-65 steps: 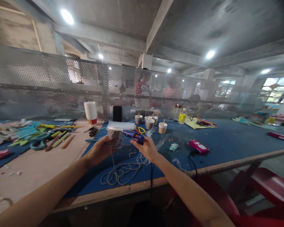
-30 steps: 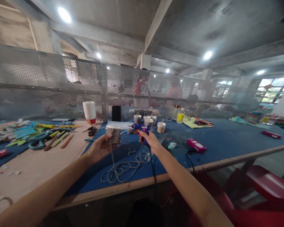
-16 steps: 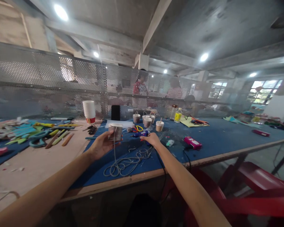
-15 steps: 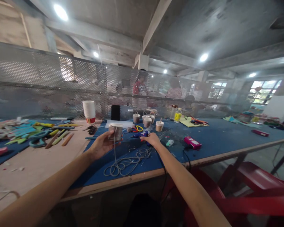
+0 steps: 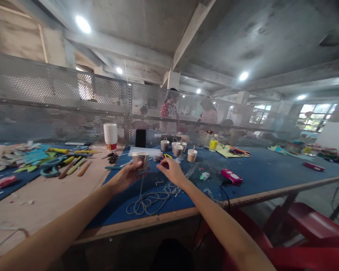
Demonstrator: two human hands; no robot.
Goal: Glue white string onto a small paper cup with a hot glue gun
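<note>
My left hand [image 5: 126,177] is closed round a small cup wrapped in grey cord [image 5: 140,161] and holds it just above the blue table mat [image 5: 260,169]. A strand of cord hangs from the cup down to a loose coil of cord [image 5: 149,197] on the mat. Just right of the cup is my right hand [image 5: 172,171], fingers stretched toward it and nothing visible in them. The blue glue gun is hidden behind this hand. Its black cable [image 5: 224,192] runs over the table edge.
Small cord-wrapped cups [image 5: 177,147] and yellow-handled scissors [image 5: 167,155] stand behind my hands. At the back are a stack of white cups [image 5: 110,135] and a black phone [image 5: 140,137]. Craft tools [image 5: 53,163] lie left, a pink object [image 5: 231,176] right. Beyond the mesh screen [image 5: 73,101] are people; red chairs [image 5: 307,222] lower right.
My right hand has set the blue glue gun down on the mat, let go of it and moved left toward the cup. My left hand still holds the cup.
</note>
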